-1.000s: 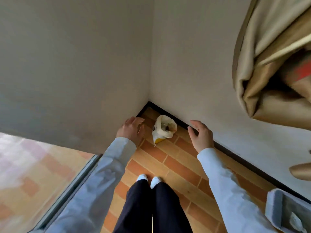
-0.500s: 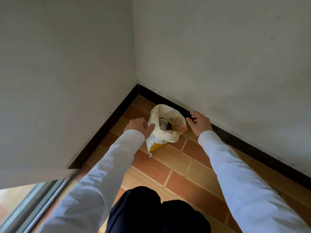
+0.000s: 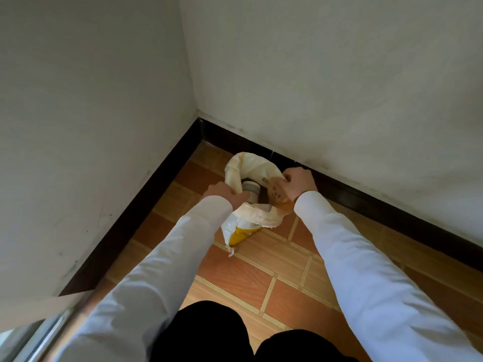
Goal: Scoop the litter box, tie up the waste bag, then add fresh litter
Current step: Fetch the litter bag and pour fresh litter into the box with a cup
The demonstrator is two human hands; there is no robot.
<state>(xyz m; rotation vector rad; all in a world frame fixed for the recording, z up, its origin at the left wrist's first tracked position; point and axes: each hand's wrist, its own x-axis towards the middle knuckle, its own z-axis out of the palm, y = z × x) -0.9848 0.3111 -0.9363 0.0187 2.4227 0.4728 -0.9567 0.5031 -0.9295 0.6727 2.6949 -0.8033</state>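
A cream and yellow litter bag [image 3: 252, 218] stands open on the tiled floor in the corner of two walls, its top rim rolled down. A grey and white cup [image 3: 251, 189] rests inside its mouth. My left hand [image 3: 224, 193] grips the rolled rim on the left side. My right hand [image 3: 298, 182] grips the rim on the right side, next to the dark skirting. The litter box is out of view.
White walls [image 3: 326, 74] meet in the corner behind the bag, with a dark skirting board [image 3: 146, 212] along their foot. A metal door frame [image 3: 47, 335] runs along the lower left. My dark trousers [image 3: 209, 333] fill the bottom edge.
I have bent lower toward the corner. Both hands went from hovering apart above the bag to closing on its rolled rim. The curtain and grey tray at the right left the view.
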